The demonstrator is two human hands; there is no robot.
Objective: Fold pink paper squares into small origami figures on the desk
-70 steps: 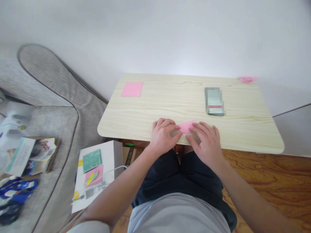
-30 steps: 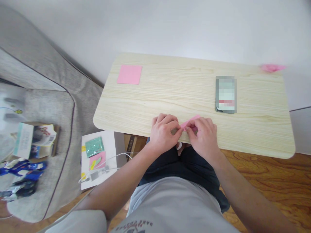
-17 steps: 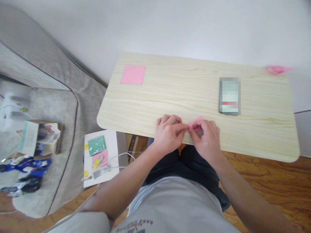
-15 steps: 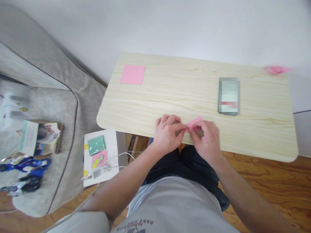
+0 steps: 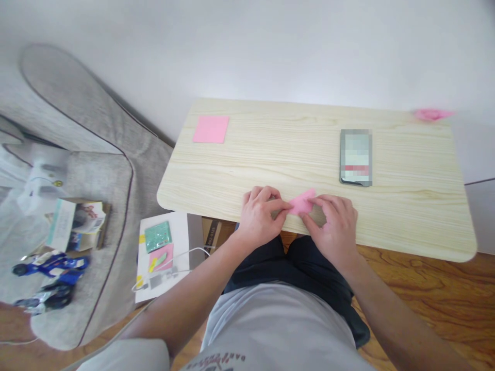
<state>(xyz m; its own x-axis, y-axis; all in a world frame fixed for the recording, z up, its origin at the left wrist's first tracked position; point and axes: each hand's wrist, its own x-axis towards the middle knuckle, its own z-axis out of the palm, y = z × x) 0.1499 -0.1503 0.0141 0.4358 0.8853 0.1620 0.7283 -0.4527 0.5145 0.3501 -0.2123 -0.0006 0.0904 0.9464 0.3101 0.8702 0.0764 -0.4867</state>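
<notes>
A small folded piece of pink paper (image 5: 300, 203) is held over the near edge of the wooden table (image 5: 270, 154). My left hand (image 5: 261, 214) pinches its left end between thumb and forefinger. From the other side, my right hand (image 5: 334, 221) grips the right part of the same paper with thumb and forefinger. Some of the folds are covered by my fingertips. A flat pink square sheet (image 5: 211, 129) lies at the table's far left.
A phone (image 5: 356, 157) with a blurred screen lies right of centre. At the far right corner rests a folded pink paper shape (image 5: 433, 114). To the left stand a grey sofa (image 5: 104, 180) with boxes and toys, and a low white stand (image 5: 178, 226) holding a green packet (image 5: 158, 236).
My right hand has moved slightly away from my left, and more of the pink paper shows between them. The whole view has shifted a little.
</notes>
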